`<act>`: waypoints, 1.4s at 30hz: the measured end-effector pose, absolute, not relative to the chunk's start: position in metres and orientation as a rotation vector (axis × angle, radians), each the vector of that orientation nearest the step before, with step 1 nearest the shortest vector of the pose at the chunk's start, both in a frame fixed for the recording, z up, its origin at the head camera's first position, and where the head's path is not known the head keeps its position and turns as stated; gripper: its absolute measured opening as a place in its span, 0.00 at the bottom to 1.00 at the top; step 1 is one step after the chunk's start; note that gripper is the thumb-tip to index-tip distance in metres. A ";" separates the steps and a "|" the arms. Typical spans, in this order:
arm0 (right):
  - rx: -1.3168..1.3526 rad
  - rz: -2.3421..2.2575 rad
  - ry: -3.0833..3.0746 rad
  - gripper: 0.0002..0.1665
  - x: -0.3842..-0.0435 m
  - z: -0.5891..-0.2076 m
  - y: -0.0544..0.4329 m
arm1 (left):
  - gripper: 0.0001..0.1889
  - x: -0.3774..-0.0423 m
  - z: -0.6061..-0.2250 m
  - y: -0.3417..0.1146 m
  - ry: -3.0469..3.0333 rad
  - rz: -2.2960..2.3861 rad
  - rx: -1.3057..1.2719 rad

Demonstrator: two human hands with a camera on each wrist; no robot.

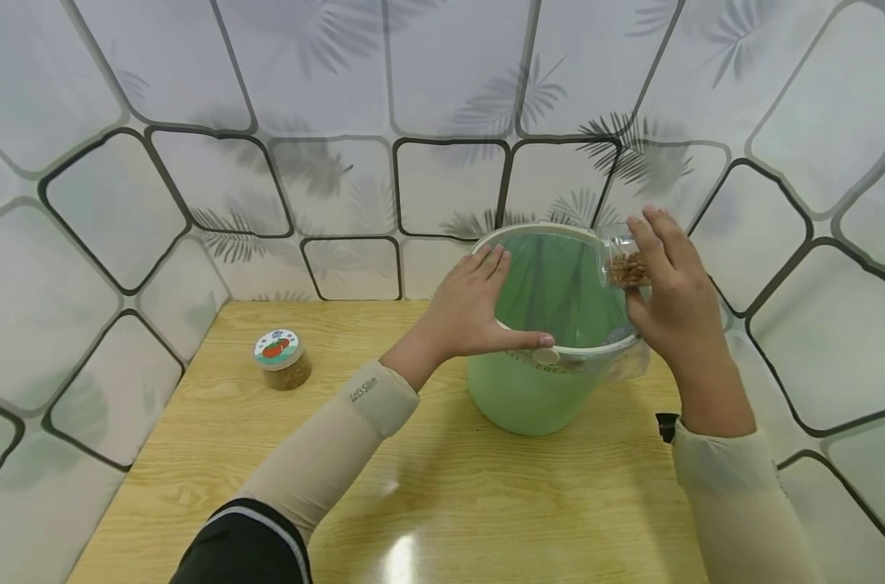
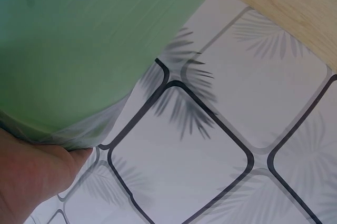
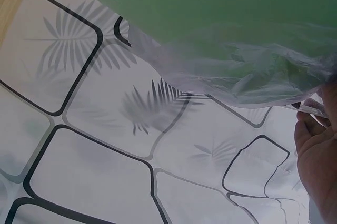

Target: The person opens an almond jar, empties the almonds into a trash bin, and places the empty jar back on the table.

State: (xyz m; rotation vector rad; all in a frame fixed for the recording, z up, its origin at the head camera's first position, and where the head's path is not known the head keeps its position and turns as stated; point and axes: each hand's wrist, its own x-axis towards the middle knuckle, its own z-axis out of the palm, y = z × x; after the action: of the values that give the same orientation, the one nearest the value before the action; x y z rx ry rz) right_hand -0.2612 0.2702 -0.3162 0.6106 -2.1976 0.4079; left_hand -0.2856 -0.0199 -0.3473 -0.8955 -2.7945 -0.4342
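A light green bin (image 1: 522, 397) with a cream rim stands on the table, a clear plastic bag folded over its edge. My left hand (image 1: 467, 304) rests on the left side of that rim, fingers straight and thumb stretched along the front. At the bin's right side, my right hand (image 1: 677, 292) grips a clear jar (image 1: 617, 243) lying on its side, its mouth toward the bin. Small brown nut-like pieces (image 1: 627, 269) sit inside the jar. From the right wrist view, the hand (image 3: 318, 150) is beside the loose plastic bag (image 3: 226, 77).
A small jar (image 1: 285, 361) with a tomato-pictured lid and brownish contents stands at the left on the wooden table (image 1: 413, 519). Patterned white walls (image 1: 347, 186) with leaf prints enclose the table at the back and sides.
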 end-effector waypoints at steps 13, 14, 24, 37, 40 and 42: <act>0.609 0.423 -2.199 0.53 -0.259 -0.314 0.269 | 0.70 -0.284 -0.345 -0.021 -2.802 -0.428 -0.899; 0.609 0.425 -2.198 0.53 -0.259 -0.314 0.269 | 0.70 -0.284 -0.345 -0.021 -2.802 -0.428 -0.899; 0.615 0.432 -2.197 0.54 -0.259 -0.315 0.270 | 0.70 -0.284 -0.345 -0.020 -2.806 -0.443 -0.901; 0.598 0.396 -2.209 0.54 -0.262 -0.318 0.270 | 0.70 -0.285 -0.346 -0.020 -2.798 -0.430 -0.894; 0.598 0.393 -2.201 0.53 -0.262 -0.318 0.270 | 0.70 -0.284 -0.346 -0.020 -2.800 -0.439 -0.895; 0.600 0.392 -2.197 0.52 -0.263 -0.318 0.269 | 0.70 -0.284 -0.346 -0.020 -2.801 -0.442 -0.895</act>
State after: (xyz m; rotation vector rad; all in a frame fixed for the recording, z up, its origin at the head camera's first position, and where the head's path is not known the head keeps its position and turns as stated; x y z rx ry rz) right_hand -0.2626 0.2693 -0.3184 0.6003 -2.1968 0.3921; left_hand -0.2841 -0.0201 -0.3457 -0.8949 -2.8010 -0.4415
